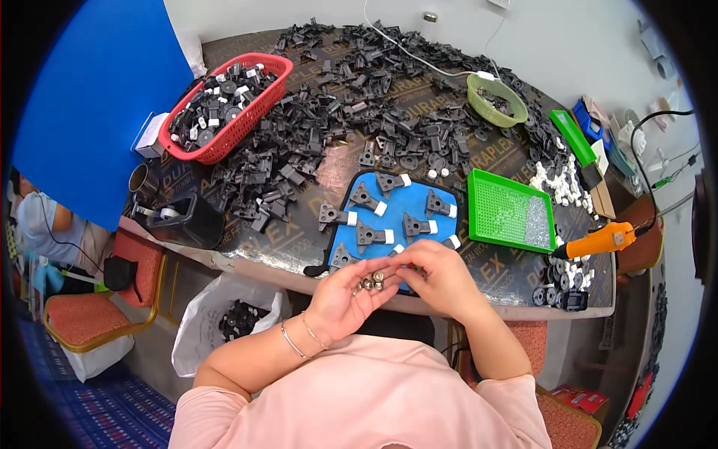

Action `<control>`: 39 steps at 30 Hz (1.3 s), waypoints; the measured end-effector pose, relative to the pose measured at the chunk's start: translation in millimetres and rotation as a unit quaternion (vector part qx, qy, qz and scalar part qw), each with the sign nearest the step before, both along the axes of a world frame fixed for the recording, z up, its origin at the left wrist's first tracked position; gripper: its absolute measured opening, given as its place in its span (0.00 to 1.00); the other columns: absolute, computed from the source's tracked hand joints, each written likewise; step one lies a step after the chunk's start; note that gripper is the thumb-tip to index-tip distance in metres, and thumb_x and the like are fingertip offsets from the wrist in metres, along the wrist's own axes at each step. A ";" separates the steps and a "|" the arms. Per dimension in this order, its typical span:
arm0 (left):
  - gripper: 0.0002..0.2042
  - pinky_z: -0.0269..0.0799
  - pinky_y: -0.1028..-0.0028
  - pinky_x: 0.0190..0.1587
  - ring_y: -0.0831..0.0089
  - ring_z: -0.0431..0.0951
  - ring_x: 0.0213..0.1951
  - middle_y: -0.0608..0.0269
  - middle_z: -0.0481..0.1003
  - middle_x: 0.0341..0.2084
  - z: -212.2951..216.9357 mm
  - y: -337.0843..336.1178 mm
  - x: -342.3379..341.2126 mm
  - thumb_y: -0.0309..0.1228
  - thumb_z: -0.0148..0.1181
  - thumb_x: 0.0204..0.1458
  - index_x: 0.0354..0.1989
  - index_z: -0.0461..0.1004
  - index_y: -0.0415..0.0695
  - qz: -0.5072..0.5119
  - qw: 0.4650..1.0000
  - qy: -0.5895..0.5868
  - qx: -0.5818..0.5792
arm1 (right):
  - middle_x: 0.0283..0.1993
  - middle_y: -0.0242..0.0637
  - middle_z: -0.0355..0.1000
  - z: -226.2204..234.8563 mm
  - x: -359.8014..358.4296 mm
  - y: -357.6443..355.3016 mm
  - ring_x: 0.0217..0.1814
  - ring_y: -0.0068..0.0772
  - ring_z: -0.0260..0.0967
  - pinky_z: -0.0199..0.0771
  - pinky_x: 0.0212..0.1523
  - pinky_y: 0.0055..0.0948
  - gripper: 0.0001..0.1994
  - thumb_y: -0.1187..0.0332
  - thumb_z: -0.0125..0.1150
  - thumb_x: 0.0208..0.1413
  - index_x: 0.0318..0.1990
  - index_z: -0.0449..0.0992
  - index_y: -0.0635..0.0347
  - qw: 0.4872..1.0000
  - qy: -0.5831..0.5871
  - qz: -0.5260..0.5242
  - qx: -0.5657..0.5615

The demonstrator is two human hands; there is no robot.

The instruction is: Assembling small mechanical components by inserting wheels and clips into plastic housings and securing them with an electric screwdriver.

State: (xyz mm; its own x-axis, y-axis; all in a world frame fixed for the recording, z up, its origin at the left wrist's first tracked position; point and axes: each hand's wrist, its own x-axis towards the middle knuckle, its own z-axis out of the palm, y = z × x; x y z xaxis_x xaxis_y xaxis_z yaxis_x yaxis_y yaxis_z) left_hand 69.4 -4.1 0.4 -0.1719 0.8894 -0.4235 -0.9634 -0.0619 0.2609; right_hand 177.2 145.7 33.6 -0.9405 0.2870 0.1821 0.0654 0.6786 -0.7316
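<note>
My left hand (342, 298) is cupped palm up at the table's near edge, holding a few small silver nuts (372, 282) on its fingers. My right hand (441, 275) is beside it, fingertips pinched over those nuts and touching them. Just beyond both hands lies a blue mat (441, 193) with several black plastic brackets (370, 235) on it, each fitted with a white cap on one end.
A big heap of loose black parts (351, 105) covers the table's far half. A red basket (232, 135) is at the left, a green bowl (497, 112) at the back, a green tray (493, 206) of small hardware and an orange electric screwdriver (602, 239) at the right. A tape dispenser (183, 218) sits front left.
</note>
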 end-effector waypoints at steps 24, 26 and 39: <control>0.10 0.70 0.68 0.52 0.70 0.73 0.45 0.59 0.72 0.40 -18.5 -7.0 3.1 0.27 0.50 0.56 0.45 0.69 0.39 -0.089 0.994 0.055 -0.037 | 0.28 0.32 0.68 -36.4 16.1 -25.5 0.27 0.32 0.68 0.69 0.25 0.28 0.06 0.73 0.65 0.37 0.26 0.75 0.57 0.993 0.083 -0.083 0.027; 0.09 0.71 0.68 0.51 0.70 0.74 0.44 0.61 0.73 0.39 -22.6 -8.3 1.1 0.28 0.51 0.56 0.44 0.70 0.40 -0.104 0.992 0.051 -0.046 | 0.28 0.31 0.68 -39.2 15.4 -25.3 0.27 0.31 0.68 0.68 0.24 0.29 0.07 0.72 0.65 0.36 0.26 0.75 0.56 0.988 0.110 -0.083 0.066; 0.09 0.74 0.71 0.46 0.71 0.75 0.42 0.59 0.74 0.39 -20.2 -7.0 1.1 0.27 0.53 0.55 0.43 0.71 0.38 -0.096 0.989 0.089 -0.066 | 0.29 0.33 0.69 -39.2 19.5 -25.4 0.27 0.28 0.70 0.70 0.24 0.24 0.07 0.74 0.66 0.40 0.30 0.77 0.59 0.990 0.074 -0.085 -0.089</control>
